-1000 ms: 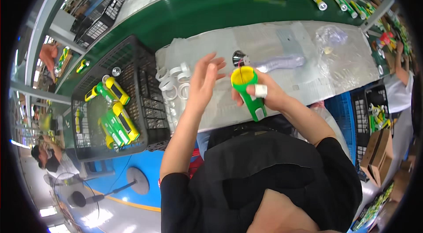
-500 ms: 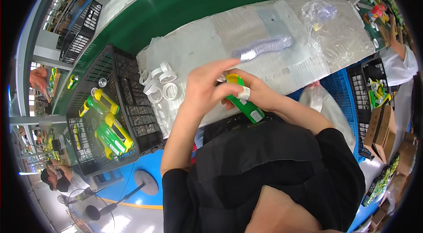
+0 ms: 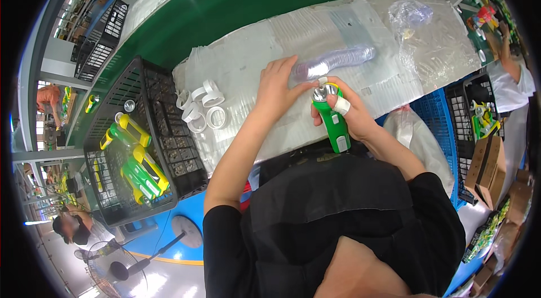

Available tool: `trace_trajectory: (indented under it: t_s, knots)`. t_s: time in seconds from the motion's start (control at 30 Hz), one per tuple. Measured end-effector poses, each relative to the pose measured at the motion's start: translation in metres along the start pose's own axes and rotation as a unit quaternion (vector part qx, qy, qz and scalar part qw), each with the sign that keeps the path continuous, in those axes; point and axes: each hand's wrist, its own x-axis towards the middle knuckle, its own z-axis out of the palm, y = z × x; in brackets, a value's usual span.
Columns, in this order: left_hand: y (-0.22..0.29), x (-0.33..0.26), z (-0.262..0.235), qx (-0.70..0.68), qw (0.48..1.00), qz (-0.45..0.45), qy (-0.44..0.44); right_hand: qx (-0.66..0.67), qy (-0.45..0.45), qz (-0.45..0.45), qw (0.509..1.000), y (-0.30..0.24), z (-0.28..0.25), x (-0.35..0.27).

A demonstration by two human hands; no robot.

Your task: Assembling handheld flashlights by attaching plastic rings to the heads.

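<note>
green torch (image 3: 333,120) upright, silver reflector up, beside clear lens stack (image 3: 332,61)

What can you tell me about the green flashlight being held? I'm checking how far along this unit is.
The green flashlight is a stubby plastic body, held roughly upright and tilted slightly, above the near edge of the plastic-covered worktable. Its top shows a shiny silver reflector, with no yellow ring on it. The right hand, with white tape on one finger, grips the body around its upper half. The left hand reaches to the head, fingertips at the reflector's rim. The lower end sticks out below the right hand.
</note>
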Motion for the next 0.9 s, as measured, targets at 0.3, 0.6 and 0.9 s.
trace_trajectory:
  t_s: [0.3,0.6,0.9]
  knots:
    - [0.015,-0.007,-0.032,-0.212,0.974,-0.084,0.016,-0.017,-0.002,0.007,1.0,-0.005,0.007,0.001]
    - [0.05,-0.046,-0.061,-0.126,0.985,0.074,0.088,-0.024,-0.102,0.022,0.994,-0.007,0.034,0.012]
    - [0.036,-0.051,-0.052,-0.167,0.968,0.117,0.147,-0.134,-0.119,-0.044,0.983,0.022,0.048,0.029]
